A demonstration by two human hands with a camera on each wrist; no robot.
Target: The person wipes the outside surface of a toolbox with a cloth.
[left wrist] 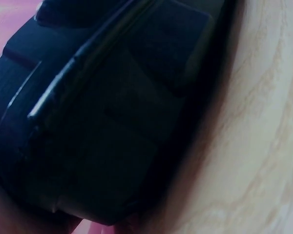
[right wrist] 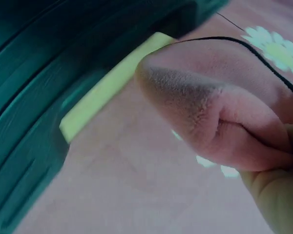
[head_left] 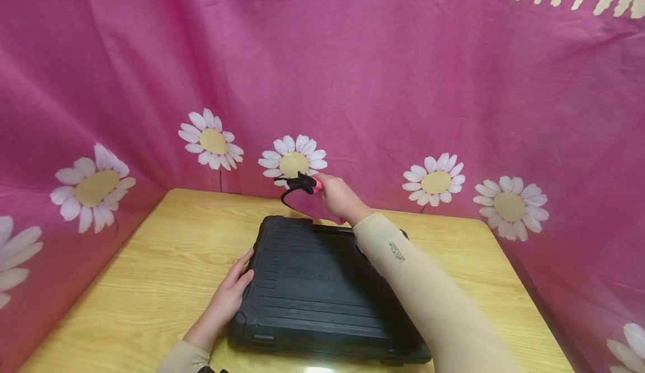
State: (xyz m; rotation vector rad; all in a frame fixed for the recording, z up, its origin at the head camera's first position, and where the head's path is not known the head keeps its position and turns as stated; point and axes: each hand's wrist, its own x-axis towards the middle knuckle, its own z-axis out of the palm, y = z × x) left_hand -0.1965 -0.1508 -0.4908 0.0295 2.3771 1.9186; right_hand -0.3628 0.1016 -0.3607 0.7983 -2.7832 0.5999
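Observation:
A black hard plastic case (head_left: 307, 283) with ribbed lines lies on the wooden table in the head view. My left hand (head_left: 229, 292) rests against its left side, with the thumb and index finger visible and fairly straight. The case's dark side (left wrist: 122, 117) fills much of the left wrist view. Above the case's far edge, my right hand (head_left: 340, 196) pinches a pink plush cloth with a black strap (head_left: 304, 182). In the right wrist view, the pink cloth (right wrist: 205, 112) is bunched, with a greyish smudge; its black cord curves behind.
The wooden table (head_left: 191, 233) extends around the case. Pink fabric (head_left: 363, 82) printed with daisies hangs behind and on both sides. The case's handle opening (right wrist: 112, 87) shows the yellow table through it.

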